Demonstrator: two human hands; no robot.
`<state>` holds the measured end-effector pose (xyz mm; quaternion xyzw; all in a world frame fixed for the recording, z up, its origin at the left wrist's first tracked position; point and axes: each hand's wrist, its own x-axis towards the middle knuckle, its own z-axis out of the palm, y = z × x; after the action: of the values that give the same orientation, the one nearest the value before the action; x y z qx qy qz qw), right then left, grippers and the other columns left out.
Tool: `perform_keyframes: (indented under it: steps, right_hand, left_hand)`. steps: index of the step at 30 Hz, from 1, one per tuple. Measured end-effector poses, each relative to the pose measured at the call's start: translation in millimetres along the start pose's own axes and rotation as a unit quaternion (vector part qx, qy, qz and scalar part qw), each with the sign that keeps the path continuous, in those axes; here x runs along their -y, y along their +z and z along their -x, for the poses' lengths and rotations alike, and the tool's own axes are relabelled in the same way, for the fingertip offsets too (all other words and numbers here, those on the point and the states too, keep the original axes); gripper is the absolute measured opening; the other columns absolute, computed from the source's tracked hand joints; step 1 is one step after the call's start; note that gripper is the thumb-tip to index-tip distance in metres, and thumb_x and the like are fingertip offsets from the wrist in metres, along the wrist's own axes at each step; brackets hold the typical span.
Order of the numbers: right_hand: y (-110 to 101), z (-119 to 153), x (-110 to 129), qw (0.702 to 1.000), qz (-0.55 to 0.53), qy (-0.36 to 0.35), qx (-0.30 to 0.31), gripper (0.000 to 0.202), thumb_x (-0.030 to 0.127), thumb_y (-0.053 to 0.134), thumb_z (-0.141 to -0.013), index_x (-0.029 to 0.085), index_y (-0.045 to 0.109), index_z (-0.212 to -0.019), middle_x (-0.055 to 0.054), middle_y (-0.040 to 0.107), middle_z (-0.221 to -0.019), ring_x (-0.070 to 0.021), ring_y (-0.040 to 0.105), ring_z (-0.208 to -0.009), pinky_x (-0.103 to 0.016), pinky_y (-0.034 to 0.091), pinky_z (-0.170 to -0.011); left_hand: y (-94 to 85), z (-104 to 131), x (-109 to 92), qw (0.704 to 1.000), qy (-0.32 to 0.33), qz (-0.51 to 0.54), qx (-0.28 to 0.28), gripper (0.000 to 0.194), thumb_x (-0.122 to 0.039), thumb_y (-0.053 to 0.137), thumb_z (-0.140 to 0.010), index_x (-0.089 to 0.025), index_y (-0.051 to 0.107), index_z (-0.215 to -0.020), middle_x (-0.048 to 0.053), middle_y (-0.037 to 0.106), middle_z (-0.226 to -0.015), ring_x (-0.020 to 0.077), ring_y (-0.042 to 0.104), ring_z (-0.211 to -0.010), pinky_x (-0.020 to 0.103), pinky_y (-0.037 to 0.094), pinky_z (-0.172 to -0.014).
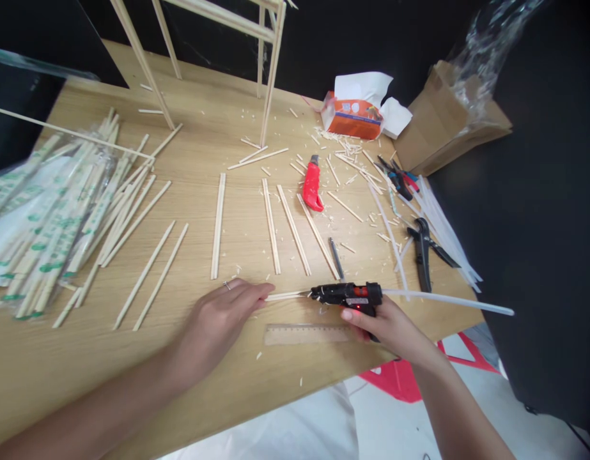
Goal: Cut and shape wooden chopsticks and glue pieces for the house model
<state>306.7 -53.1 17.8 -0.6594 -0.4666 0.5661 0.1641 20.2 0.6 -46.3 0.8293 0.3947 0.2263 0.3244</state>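
My left hand [227, 310], with a ring on one finger, is closed on thin wooden sticks [286, 296] that stick out to the right from its fingertips. My right hand [383, 326] grips a black hot glue gun [345, 294] with a red light showing. A long white glue stick [452, 301] runs out of its back end. The nozzle of the gun is at the right end of the held sticks; whether it touches them I cannot tell. Just below lies a clear ruler [307, 335]. Above the hands, several paired sticks [293, 230] lie apart on the table.
A stick frame [270, 76] stands at the back. Bagged chopsticks [59, 223] lie left. A red utility knife [312, 186], a pen [336, 257], black cutters [422, 252], pliers [395, 177], a tissue box [355, 115] and a paper bag [443, 121] are around, among stick scraps.
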Motion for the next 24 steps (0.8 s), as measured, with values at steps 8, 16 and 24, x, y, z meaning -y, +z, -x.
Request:
perform_keyframes:
  steps: [8, 16, 24]
  right_hand:
    - [0, -3, 3, 0.999, 0.033, -0.004, 0.011, 0.04, 0.045, 0.057, -0.084, 0.019, 0.048, -0.055, 0.004, 0.048, -0.048, -0.0113, 0.044, -0.049, -0.024, 0.034, -0.051]
    - [-9, -2, -3, 0.999, 0.032, 0.009, 0.016, 0.039, 0.046, 0.057, -0.085, 0.018, 0.048, -0.059, 0.004, 0.048, -0.048, -0.0099, 0.043, -0.049, -0.023, 0.032, -0.05]
    - [-7, -4, -4, 0.999, 0.04, 0.007, 0.021, 0.041, 0.047, 0.056, -0.085, 0.018, 0.046, -0.058, 0.004, 0.046, -0.048, -0.0098, 0.042, -0.048, -0.023, 0.032, -0.05]
  left_hand:
    - [-0.5, 0, -1, 1.0, 0.0, 0.005, -0.001, 0.025, -0.018, 0.043, -0.093, -0.024, 0.055, -0.114, 0.0, 0.066, -0.098, 0.0134, 0.061, -0.091, 0.027, 0.049, -0.082]
    - [3.0, 1, 3, 1.0, 0.02, 0.01, -0.021, 0.026, -0.016, 0.047, -0.092, -0.025, 0.054, -0.115, 0.0, 0.066, -0.095, 0.0127, 0.06, -0.087, 0.025, 0.049, -0.079]
    - [2.3, 0, 2, 0.999, 0.023, 0.01, -0.023, 0.027, -0.014, 0.049, -0.091, -0.023, 0.054, -0.116, -0.001, 0.066, -0.096, 0.0119, 0.059, -0.088, 0.024, 0.047, -0.079]
